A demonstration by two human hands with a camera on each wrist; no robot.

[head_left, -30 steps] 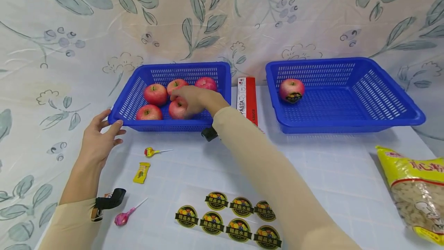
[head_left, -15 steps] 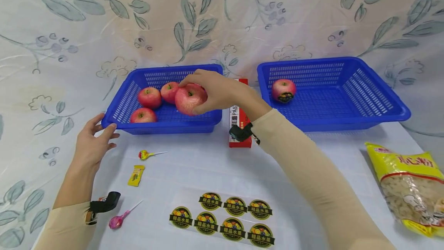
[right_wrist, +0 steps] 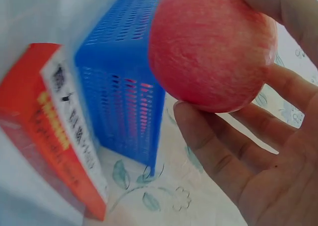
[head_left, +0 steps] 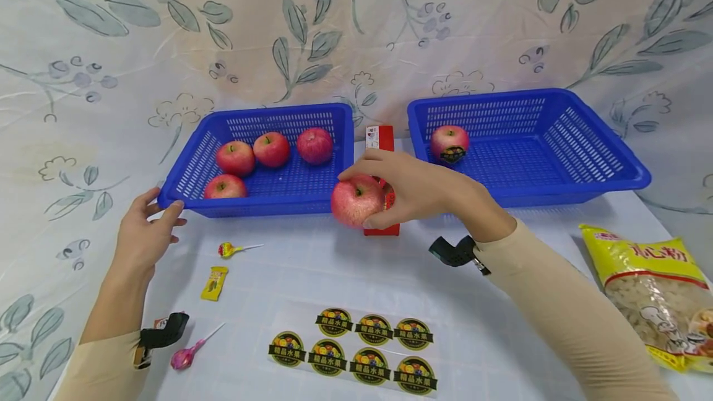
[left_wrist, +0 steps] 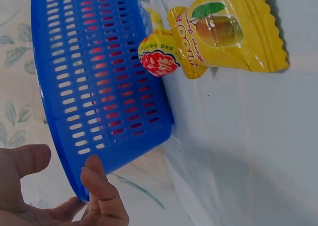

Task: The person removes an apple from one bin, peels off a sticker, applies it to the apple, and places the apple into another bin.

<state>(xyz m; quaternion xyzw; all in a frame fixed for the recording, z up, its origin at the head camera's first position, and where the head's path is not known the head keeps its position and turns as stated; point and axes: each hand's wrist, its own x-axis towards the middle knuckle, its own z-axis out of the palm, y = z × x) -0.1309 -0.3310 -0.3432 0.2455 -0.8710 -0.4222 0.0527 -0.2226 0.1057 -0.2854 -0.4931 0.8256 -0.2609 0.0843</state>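
My right hand (head_left: pixel 409 181) grips a red apple (head_left: pixel 356 202), fingers on its far side and thumb on its near side, in front of the left basket's right corner. In the right wrist view the apple (right_wrist: pixel 211 47) sits between thumb and curled fingers. My left hand (head_left: pixel 146 231) holds the front left corner of the left blue basket (head_left: pixel 262 208); in the left wrist view, its fingers (left_wrist: pixel 102 191) lie about that corner. Several apples (head_left: pixel 271 149) remain inside this basket. One apple (head_left: pixel 449 143) bearing a black and gold sticker lies in the right blue basket (head_left: pixel 557 197).
A red and white pasta box (head_left: pixel 380 135) lies between the baskets, partly behind my right hand. Lollipops (head_left: pixel 225 250), a yellow wrapped candy (head_left: pixel 214 283) and a sheet of round stickers (head_left: pixel 370 365) lie in front. A yellow pasta bag (head_left: pixel 648 302) is at right.
My right hand has lifted an apple out of the left basket and carried it right and toward me. My left hand stays at the basket corner.
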